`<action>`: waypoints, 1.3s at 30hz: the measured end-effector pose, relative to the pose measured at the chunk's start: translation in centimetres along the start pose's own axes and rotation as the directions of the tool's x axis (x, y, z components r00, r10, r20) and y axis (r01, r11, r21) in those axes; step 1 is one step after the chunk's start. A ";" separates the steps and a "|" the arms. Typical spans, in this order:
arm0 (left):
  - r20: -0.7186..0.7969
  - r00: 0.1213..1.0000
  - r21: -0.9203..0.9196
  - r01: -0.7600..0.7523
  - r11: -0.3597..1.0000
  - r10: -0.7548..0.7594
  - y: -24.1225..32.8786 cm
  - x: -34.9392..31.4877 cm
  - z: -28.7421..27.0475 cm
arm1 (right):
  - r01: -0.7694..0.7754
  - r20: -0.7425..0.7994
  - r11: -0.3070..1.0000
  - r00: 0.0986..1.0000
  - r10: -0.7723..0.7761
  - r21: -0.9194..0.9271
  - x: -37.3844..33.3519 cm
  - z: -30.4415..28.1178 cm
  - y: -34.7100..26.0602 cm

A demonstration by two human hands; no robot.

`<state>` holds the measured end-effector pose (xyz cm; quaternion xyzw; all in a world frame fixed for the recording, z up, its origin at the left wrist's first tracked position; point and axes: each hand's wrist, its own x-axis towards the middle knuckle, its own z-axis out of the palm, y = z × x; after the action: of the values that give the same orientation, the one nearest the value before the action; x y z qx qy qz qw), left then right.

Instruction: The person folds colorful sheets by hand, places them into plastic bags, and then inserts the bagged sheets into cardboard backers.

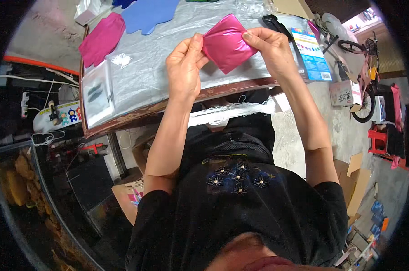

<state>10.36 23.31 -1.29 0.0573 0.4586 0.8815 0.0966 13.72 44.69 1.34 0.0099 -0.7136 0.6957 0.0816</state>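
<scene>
Head view: both hands busy. My left hand (184, 62) pinches the left corner of the shiny pink piece (227, 44) between thumb and fingers; my right hand (276, 49) pinches the right corner the same way. Piece is up diamond-wise over the near part of the worktop (150, 67), one corner pointing near. Creases run between the grips, so I'd guess light tension. Can't tell if it's film or coated fabric.

Risks, my read: pull too hard and a corner could tear or stretch. Surface looks slick, so a thumb could slip. A drop near the edge could send it over, down to the white string bundle (231, 112), which could snag it. White string tangle (121, 60) on the left, beside the clear bag (99, 92), is another snag point. Right forearm is just beside the blue printed pack (312, 56): a careless elbow swing could knock it.
</scene>
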 end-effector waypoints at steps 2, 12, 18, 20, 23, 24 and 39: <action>-0.005 1.000 -0.015 0.022 1.000 -0.022 -0.1 0.2 0.9 | -0.034 -0.039 0.999 0.999 0.036 0.038 -0.3 -0.7 0.1; 0.338 0.933 0.486 -0.063 0.872 -0.122 0.5 8.7 8.3 | 0.008 -0.340 0.999 0.940 -0.021 -0.040 -1.2 -9.8 -1.8; 0.662 0.749 0.732 -0.653 0.193 0.019 -4.6 23.8 16.1 | 0.152 -0.627 0.987 0.774 -0.092 0.043 -1.0 -20.1 -1.5; 0.676 0.737 0.733 -0.672 0.108 -0.008 -8.6 28.2 17.1 | 0.206 -0.680 0.973 0.729 -0.083 0.102 -1.0 -21.4 -1.8; 0.619 0.780 0.763 -0.625 -0.166 -0.095 -13.0 30.2 19.2 | 0.202 -0.680 0.974 0.730 -0.077 0.106 -2.4 -24.1 -1.2; 0.580 0.804 0.749 -0.589 -0.304 -0.128 -13.8 30.7 19.7 | 0.200 -0.677 0.973 0.732 -0.073 0.112 -2.8 -24.7 -0.8; 0.659 0.728 0.695 -0.685 0.219 0.188 -11.7 32.1 19.4 | 0.177 -0.687 0.962 0.726 0.016 0.209 -5.8 -25.1 0.5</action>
<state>-15.90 52.54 0.61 0.4283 0.7915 0.4209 -0.1138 22.01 69.07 0.59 -0.2046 -0.5348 0.7334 0.3665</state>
